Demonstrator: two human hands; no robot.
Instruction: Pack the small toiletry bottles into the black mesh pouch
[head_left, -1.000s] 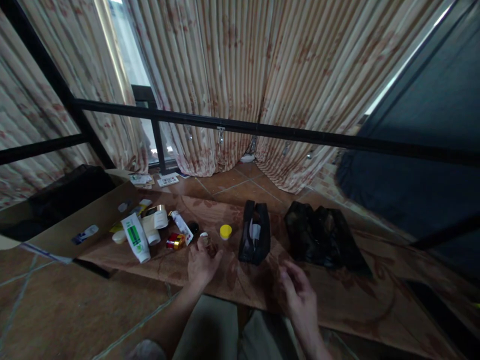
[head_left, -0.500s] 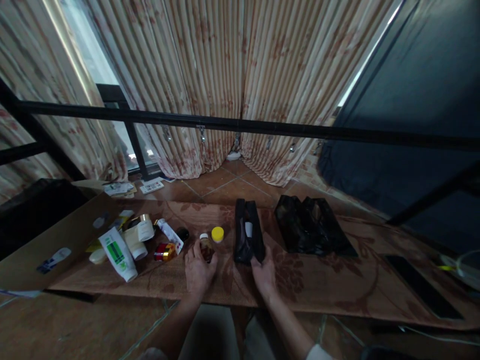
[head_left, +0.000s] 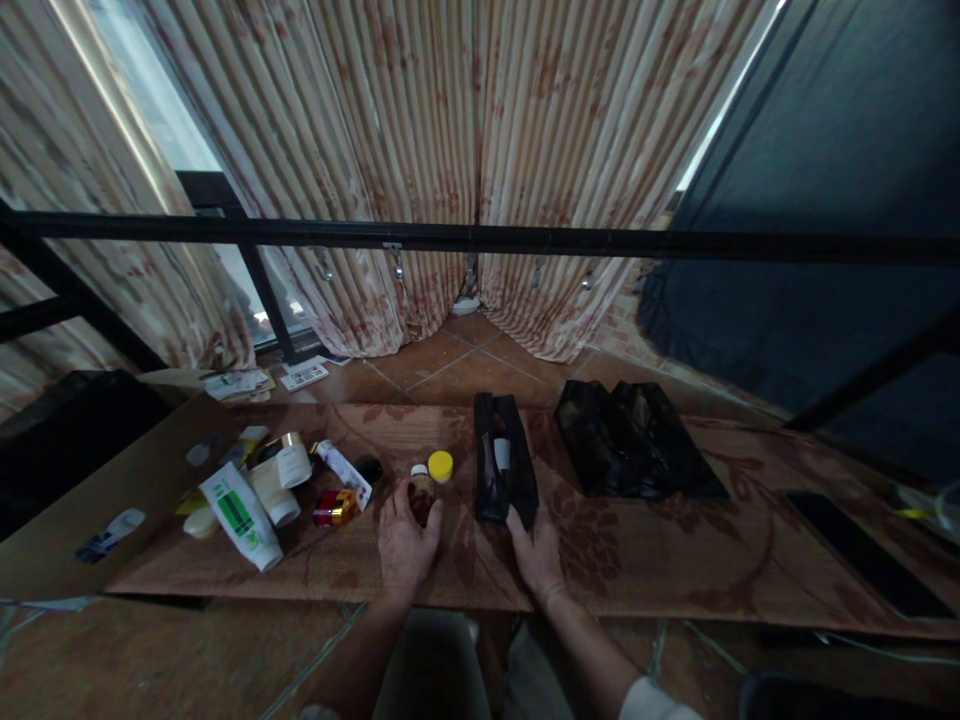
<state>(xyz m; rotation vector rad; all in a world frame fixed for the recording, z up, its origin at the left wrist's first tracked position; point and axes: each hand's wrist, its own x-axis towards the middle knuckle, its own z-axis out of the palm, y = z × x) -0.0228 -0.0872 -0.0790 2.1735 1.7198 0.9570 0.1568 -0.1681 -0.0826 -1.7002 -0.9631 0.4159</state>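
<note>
My left hand [head_left: 406, 543] is wrapped round a small brown bottle with a white cap [head_left: 421, 491], standing on the patterned brown mat [head_left: 645, 560]. A yellow-lidded jar [head_left: 440, 466] stands just behind the bottle. My right hand [head_left: 537, 548] grips the near end of a narrow black pouch [head_left: 502, 468] that lies open-topped on the mat, a white item showing inside it.
Left of the bottle lie a red-gold tin [head_left: 333, 507], several white tubes [head_left: 241, 512] and a flat cardboard sheet [head_left: 90, 500]. Two more black pouches [head_left: 637, 452] lie to the right, a dark phone [head_left: 866, 565] further right. A black metal rail [head_left: 525, 240] crosses in front of curtains.
My right hand came forward from near my lap and took hold of the black pouch's near end. My left hand stayed on the brown bottle. The view swung slightly.
</note>
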